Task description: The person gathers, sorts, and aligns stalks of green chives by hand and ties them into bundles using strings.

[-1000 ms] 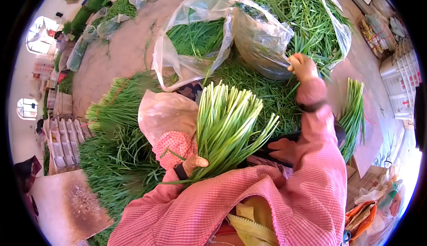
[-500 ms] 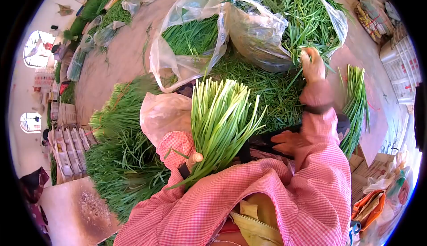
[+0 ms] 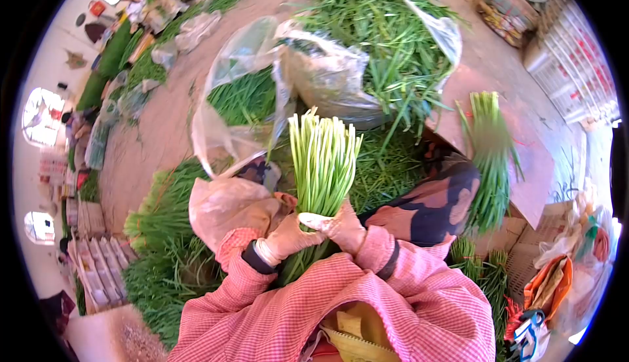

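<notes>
A thick bunch of chives (image 3: 322, 165) stands upright in front of my chest, pale cut ends up and green leaves down. Its lower part is wrapped by my left hand (image 3: 288, 239) from the left. From the other side my right hand (image 3: 346, 228) closes round the same bunch, and the thumbs of both hands meet across its front. The leaf tips below the hands are partly hidden by the hands and sleeves. Loose greens (image 3: 386, 165) lie on the floor between my legs, just beyond the bunch.
Ahead stand a plastic bag heaped with loose greens (image 3: 393, 41) and an open clear bag (image 3: 223, 87). Another chive bundle (image 3: 488, 159) lies on a board at right. Stacked bundles (image 3: 164, 231) sit at left. White crates (image 3: 576, 60) and a scissors-like blue-handled tool (image 3: 534, 319) are at right.
My right hand has come back from the bag of greens and now grips the bunch beside my left hand. The bunch is more upright and tighter, and the view has shifted.
</notes>
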{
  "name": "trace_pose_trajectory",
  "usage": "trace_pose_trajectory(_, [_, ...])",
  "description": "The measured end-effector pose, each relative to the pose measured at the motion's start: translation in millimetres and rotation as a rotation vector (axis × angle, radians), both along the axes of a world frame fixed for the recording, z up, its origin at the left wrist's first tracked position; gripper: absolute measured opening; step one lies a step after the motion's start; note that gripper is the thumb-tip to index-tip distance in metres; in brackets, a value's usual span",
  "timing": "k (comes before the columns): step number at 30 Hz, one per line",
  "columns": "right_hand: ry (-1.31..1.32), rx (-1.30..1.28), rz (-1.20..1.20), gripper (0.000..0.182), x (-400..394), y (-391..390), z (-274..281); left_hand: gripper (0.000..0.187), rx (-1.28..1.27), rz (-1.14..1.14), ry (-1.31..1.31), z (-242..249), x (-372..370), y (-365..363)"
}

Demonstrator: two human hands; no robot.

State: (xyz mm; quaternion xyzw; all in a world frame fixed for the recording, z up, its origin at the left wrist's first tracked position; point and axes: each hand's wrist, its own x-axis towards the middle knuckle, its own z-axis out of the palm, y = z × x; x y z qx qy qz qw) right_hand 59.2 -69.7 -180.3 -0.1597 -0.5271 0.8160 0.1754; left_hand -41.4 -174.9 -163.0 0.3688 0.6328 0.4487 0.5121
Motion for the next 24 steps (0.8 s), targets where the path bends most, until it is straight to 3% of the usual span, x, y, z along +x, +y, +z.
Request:
trace_pose_trajectory(1, [0.069, -0.232, -0.157, 0.065, 0.2, -0.9, 7.4, 0.039, 0.037, -0.111, 0.217, 10.0, 2.2, 13.3])
trace_pose_trajectory(3, [0.028, -0.081, -0.354, 0.060, -4.7, 11.5, 3.1, 0.041, 0.055, -0.069, 0.612, 31.1, 12.6, 43.3])
trace_pose_trajectory(4, [0.034, -0.117, -0.411, 0.055, -1.9, 22.6, 12.3, 0.046, 0.033, -0.062, 0.631, 23.8, 12.5, 54.2])
trace_pose_trajectory(7, [0.119, -0.236, -0.467, 0.042, 20.0, 71.6, 41.0, 0.049, 0.168, -0.149, 0.892, 61.2, 28.8, 107.7])
trace_pose_trajectory(9, [0.154, -0.234, -0.447, 0.042, 49.3, 114.1, 71.7, 0.034, 0.337, -0.124, 0.921, 90.0, 54.4, 150.9])
trace_pose_trajectory(10, [0.186, -0.181, -0.479, 0.044, 64.6, 136.0, 84.1, 0.033, 0.302, -0.148, 0.804, 97.5, 67.9, 171.0])
trace_pose_trajectory(11, [0.219, -0.127, -0.509, 0.047, 83.0, 158.2, 94.3, 0.056, 0.321, -0.215, 0.890, 90.1, 79.6, 188.8])
trace_pose_trajectory(12, [0.205, -0.108, -0.531, 0.043, 107.1, 182.7, 101.2, 0.086, 0.323, -0.197, 0.703, 102.7, 104.4, 206.6])
trace_pose_trajectory(13, [0.191, -0.088, -0.550, 0.040, 133.0, 205.7, 107.4, 0.102, 0.345, -0.303, 0.644, 106.1, 123.3, 224.4])
trace_pose_trajectory(14, [0.164, -0.088, -0.564, 0.040, 157.7, 225.6, 113.9, 0.098, 0.426, -0.315, 0.583, 93.6, 143.4, 239.5])
trace_pose_trajectory(15, [0.134, -0.089, -0.575, 0.040, 182.6, 243.6, 118.8, 0.102, 0.263, -0.466, 0.430, 92.4, 157.7, 254.8])
trace_pose_trajectory(17, [-0.064, -0.091, -0.629, 0.040, 231.8, 276.8, 123.0, 0.112, 0.298, -0.526, 0.127, 48.6, 187.8, 280.1])
trace_pose_trajectory(19, [-0.163, -0.150, -0.585, 0.039, 271.7, 309.5, 112.3, 0.113, 0.018, -0.424, -0.243, 26.3, 203.7, 301.8])
trace_pose_trajectory(20, [-0.220, -0.129, -0.589, 0.040, 285.7, 323.7, 101.7, 0.108, -0.121, -0.261, -0.406, 13.6, 208.2, 315.5])
trace_pose_trajectory(21, [-0.219, -0.130, -0.580, 0.040, 296.7, 341.4, 83.7, 0.101, -0.093, 0.005, -0.365, -26.5, 218.3, 335.1])
trace_pose_trajectory(23, [-0.562, 0.037, -0.576, 0.050, 308.2, 376.8, 28.2, 0.087, -0.194, 0.228, -0.121, -98.2, 219.3, 376.2])
trace_pose_trajectory(24, [-0.663, 0.224, -0.533, 0.066, 305.6, 395.6, -21.4, 0.080, -0.289, 0.230, 0.037, -106.2, 216.6, 387.9])
